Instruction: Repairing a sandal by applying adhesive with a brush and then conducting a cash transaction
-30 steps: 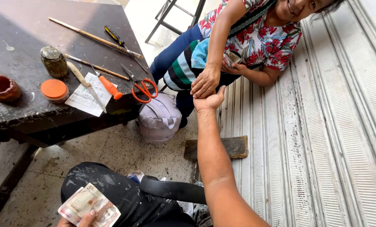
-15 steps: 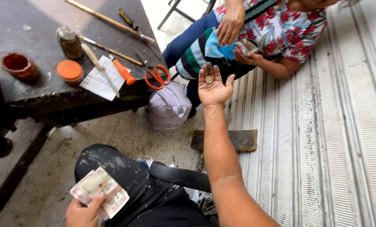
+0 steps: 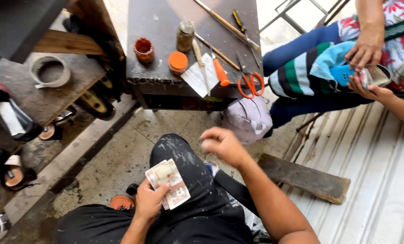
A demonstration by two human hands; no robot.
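1. Fingers of the right hand (image 3: 222, 145) are now curled shut; contents cannot be told. The hand has drawn back from the seated person (image 3: 369, 49).
2. Left hand (image 3: 150, 201) grips the banknotes (image 3: 169, 183) over the lap; the handover appears done.

Small stack of banknotes (image 3: 169, 183), pinkish-beige and a bit worn, fanned slightly and tilted, pinched at the lower edge in the left hand (image 3: 148, 202), resting over the paint-speckled black trousers on the lap.
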